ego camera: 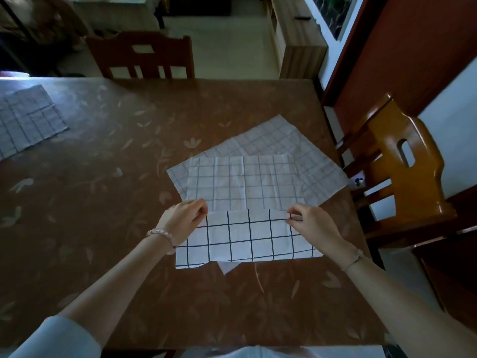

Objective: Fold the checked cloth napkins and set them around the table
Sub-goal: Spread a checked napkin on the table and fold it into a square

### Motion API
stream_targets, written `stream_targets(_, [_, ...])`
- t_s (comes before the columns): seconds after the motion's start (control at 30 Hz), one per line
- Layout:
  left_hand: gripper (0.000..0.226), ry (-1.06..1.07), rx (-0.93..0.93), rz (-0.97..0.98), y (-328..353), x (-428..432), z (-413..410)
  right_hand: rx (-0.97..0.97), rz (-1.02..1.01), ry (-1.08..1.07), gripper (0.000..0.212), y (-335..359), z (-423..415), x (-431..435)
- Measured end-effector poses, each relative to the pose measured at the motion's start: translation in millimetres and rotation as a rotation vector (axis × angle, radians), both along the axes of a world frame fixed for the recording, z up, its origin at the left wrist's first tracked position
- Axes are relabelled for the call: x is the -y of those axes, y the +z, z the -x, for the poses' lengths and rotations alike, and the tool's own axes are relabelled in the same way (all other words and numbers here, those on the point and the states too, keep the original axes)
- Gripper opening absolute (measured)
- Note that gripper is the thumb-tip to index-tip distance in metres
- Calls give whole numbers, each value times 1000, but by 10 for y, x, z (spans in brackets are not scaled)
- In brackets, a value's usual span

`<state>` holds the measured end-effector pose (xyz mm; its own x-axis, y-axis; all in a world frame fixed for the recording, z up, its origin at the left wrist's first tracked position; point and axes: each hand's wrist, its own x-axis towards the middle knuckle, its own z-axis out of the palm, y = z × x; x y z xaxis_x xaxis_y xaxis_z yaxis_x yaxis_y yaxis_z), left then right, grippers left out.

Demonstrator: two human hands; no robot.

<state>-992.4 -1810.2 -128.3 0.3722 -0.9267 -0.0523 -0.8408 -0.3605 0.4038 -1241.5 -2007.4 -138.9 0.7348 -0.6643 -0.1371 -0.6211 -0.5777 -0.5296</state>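
Hands, left (186,217) and right (311,223), pinch the napkin (245,236) corners; carry both evenly forward so edges meet squarely on the counter (103,202).

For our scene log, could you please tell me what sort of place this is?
Most likely a home dining room: a large table with a brown leaf-patterned cover, a wooden far chair and a right-side chair set at it, and a low wooden cabinet on pale floor beyond.

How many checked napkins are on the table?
3: held napkin pinched by left hand and right hand; spread napkin under it; far napkin at the table edge, left. More may hide beneath.
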Motion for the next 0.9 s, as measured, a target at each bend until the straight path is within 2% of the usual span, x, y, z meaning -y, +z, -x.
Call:
stream_targets(0.27, [17, 91, -35, -44, 2, 617, -414, -95, 31, 30, 18, 37, -418, 495])
stream_targets(0.73, [14, 200, 48, -74, -258, 1461, -1110, -117, 75, -5, 13, -161, -1332, 1311])
stream_targets(0.9, [14, 239, 26, -64, -317, 1615, -1221, -150, 41, -19, 12, -248, -1508, 1506])
